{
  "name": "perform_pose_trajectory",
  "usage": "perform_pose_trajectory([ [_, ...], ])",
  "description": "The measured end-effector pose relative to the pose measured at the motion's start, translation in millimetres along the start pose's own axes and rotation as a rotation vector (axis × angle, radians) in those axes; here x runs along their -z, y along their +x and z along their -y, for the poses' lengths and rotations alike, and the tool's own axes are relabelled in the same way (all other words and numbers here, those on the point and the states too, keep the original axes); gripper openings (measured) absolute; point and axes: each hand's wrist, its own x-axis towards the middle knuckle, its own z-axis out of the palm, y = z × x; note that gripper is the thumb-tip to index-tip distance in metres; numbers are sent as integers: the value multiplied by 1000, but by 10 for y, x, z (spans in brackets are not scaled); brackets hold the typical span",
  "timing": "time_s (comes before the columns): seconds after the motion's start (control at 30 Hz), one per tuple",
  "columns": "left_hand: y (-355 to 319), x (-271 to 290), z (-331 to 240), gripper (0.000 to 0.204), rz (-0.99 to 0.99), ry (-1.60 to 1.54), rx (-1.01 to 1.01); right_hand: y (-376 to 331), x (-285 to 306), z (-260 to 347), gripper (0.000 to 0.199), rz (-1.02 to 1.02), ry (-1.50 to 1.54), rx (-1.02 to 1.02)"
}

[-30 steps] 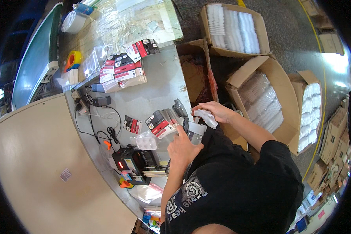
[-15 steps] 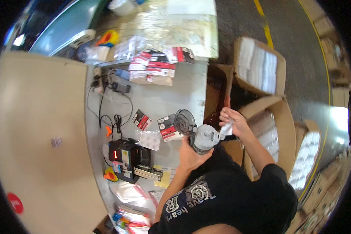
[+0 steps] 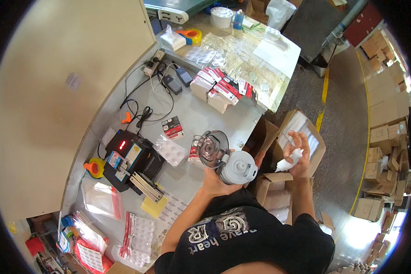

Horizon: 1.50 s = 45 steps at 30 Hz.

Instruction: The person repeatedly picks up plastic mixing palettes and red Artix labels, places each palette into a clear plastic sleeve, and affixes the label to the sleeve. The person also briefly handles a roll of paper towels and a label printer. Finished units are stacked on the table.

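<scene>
My left hand [image 3: 216, 183] is wrapped round a drink bottle [image 3: 240, 168] with a light grey top, held near my chest at the table's edge. Its round see-through lid [image 3: 213, 149] is hinged open toward the left. Off to the right, my right hand [image 3: 302, 168] is raised beside the cartons, with a crumpled white tissue [image 3: 285, 163] gripped in its fingers. The bottle's lower body is mostly hidden by my left hand. Behind the lid lies a red, black and white card [image 3: 194, 152], partly covered.
A black machine [image 3: 134, 160] with a red display stands on the grey table [image 3: 201, 123], near a clear blister tray [image 3: 170, 150]. Stacked printed cards [image 3: 219, 89] lie farther back. Cables and adapters [image 3: 172, 84] run along the left side. An open carton [image 3: 322, 148] holds white packs.
My right hand has moved away from the bottle to the right, carrying the tissue. The bottle stays in my left hand with its lid open. The whole view has turned.
</scene>
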Motion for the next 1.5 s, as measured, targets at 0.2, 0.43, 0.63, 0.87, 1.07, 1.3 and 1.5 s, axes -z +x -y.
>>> perform_pose_trajectory([
  [0.2,-72,200,-270,83,222,344,-232,353,-498,444,73,302,-409,-72],
  [0.43,-274,62,-446,85,328,259,-169,535,-918,515,95,454,-503,-210],
  [0.63,-339,67,-513,108,136,40,-169,229,-624,90,99,556,-478,-243],
  [0.87,30,438,-861,118,-191,39,-390,-511,-652,-459,107,237,121,-782],
  [1.07,76,463,-1078,133,-194,-134,-395,-806,-915,-830,106,97,515,-778],
  [1.3,43,570,-1285,146,-37,57,-282,-916,-916,-939,87,-75,543,-844],
  [1.5,82,555,-1453,134,22,288,-389,-948,-798,-862,86,20,345,-692],
])
